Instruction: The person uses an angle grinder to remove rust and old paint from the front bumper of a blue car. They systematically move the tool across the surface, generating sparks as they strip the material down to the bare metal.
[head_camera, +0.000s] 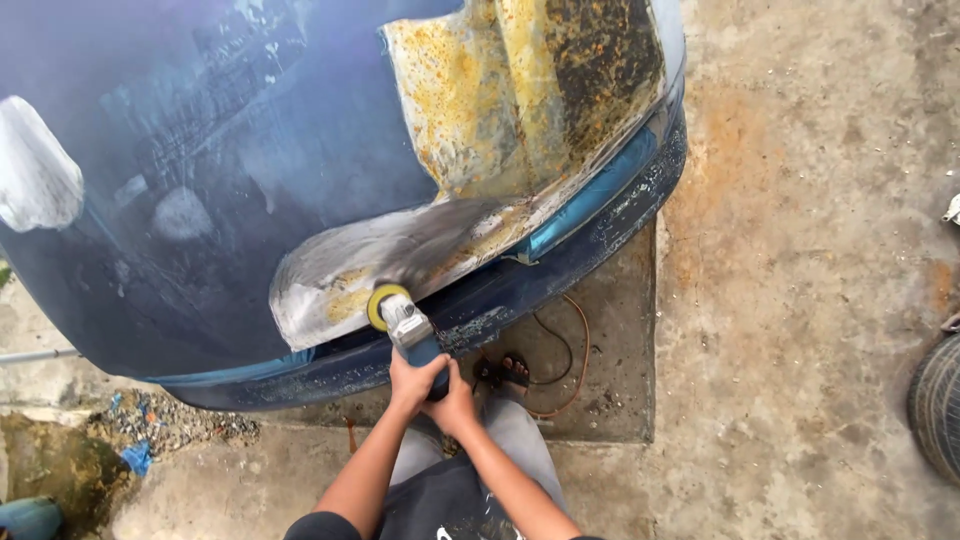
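Both my hands grip a blue and grey angle grinder (410, 330) near the bottom middle of the head view. My left hand (412, 382) wraps the handle from the left, and my right hand (455, 400) clasps it from the right, touching the left. The grinder's yellow disc (384, 303) presses against a bare grey-metal patch (380, 255) on a dark blue car body panel (200, 180). Above the patch lies a large rusty yellow-brown area (520, 90) stripped of paint. White filler spots (35, 175) sit at the far left of the panel.
Concrete ground (800, 250) spreads to the right. A tyre (938, 405) stands at the right edge. An orange and black cable (570, 360) loops on the ground under the panel's lower lip. Gravel and blue scraps (150, 430) lie at lower left.
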